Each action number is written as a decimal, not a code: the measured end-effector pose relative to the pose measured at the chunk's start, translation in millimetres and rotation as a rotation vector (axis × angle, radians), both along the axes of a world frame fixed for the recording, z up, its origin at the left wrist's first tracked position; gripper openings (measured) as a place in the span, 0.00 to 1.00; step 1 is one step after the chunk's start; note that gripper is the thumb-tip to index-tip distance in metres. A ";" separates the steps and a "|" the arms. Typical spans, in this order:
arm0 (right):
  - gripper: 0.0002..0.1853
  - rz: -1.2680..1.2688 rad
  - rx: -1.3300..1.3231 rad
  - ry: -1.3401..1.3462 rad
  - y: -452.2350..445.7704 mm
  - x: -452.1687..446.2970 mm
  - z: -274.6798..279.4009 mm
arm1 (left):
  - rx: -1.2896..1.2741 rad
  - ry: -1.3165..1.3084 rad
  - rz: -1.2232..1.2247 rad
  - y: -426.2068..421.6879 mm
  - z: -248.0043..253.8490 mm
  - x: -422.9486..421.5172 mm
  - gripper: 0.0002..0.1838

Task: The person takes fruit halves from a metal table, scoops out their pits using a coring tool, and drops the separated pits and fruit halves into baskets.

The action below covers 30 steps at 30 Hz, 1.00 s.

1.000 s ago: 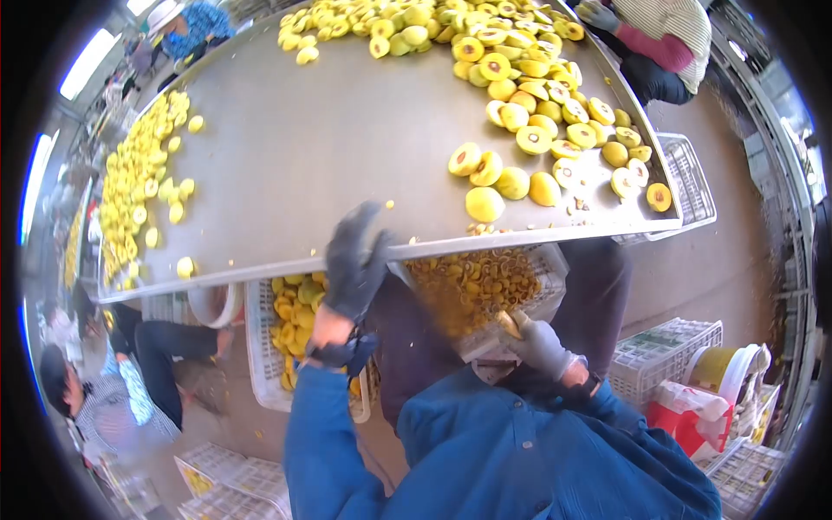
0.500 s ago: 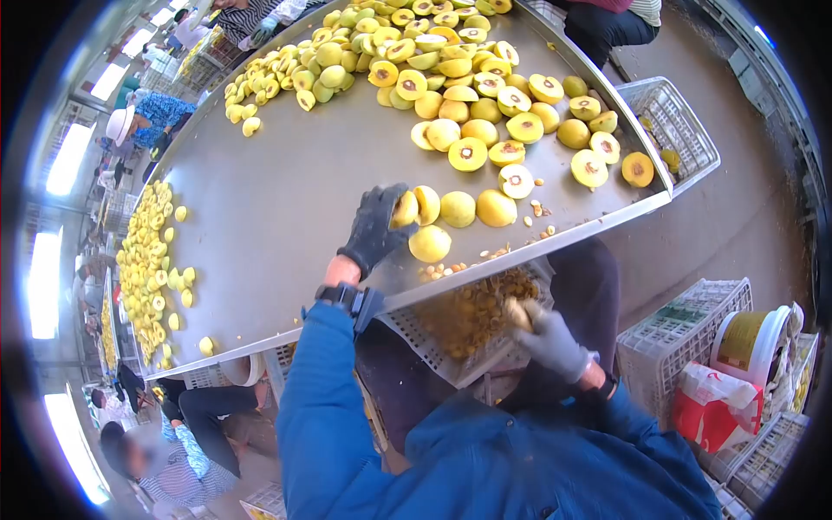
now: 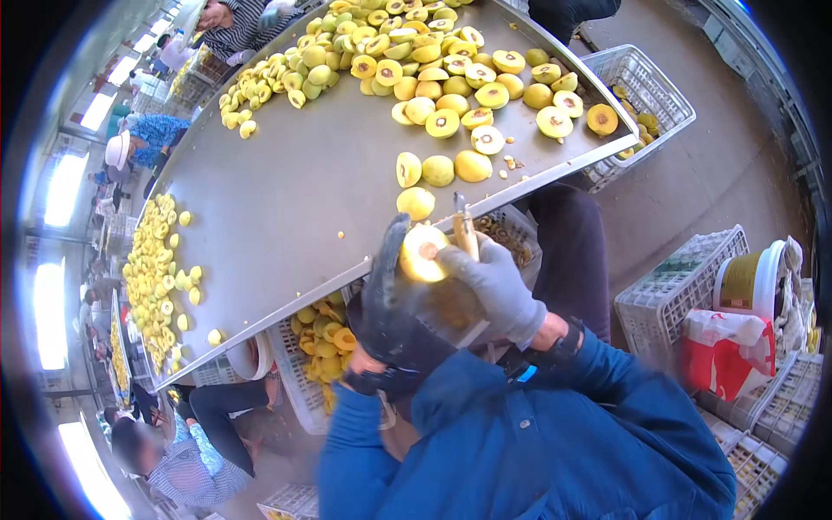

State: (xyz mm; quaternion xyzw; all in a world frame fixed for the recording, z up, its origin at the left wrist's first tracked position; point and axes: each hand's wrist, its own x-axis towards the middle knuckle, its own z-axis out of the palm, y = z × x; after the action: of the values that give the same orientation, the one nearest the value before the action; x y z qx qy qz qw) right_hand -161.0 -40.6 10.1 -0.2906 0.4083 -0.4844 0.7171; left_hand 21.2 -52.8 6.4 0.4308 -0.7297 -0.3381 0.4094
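My left hand (image 3: pixel 387 295), in a dark glove, holds a yellow fruit half (image 3: pixel 423 253) just off the table's front edge, its cut face and brown centre showing. Against that half rests the thumb of my right hand (image 3: pixel 503 290), which wears a grey glove. My right fingers are wrapped round a tool with a tan handle (image 3: pixel 465 234), its dark tip pointing up. Right behind the held piece, a whole-looking yellow fruit (image 3: pixel 416 203) lies on the metal table (image 3: pixel 277 182).
Many fruit halves (image 3: pixel 442 123) cover the table's back right, and smaller pieces (image 3: pixel 152 277) its left end. A crate of yellow halves (image 3: pixel 303 381) stands below the edge. Crates (image 3: pixel 646 321) and a bucket (image 3: pixel 745 277) are at right. Co-workers sit at left and behind.
My left hand has come back from the table with a fruit half. My right hand has risen to meet it, bringing the tool up beside the fruit. The view has shifted.
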 end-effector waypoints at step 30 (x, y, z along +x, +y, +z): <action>0.10 0.441 -0.665 0.662 36.3 -18.4 -10.1 | 0.004 0.266 0.361 52.7 10.8 -44.0 0.26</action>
State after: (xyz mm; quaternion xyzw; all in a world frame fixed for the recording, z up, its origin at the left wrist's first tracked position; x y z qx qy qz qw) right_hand -179.4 -4.3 0.0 -0.7197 0.3660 -0.3074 0.5035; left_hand -22.8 0.0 17.1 0.5069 -0.5797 -0.3147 0.5549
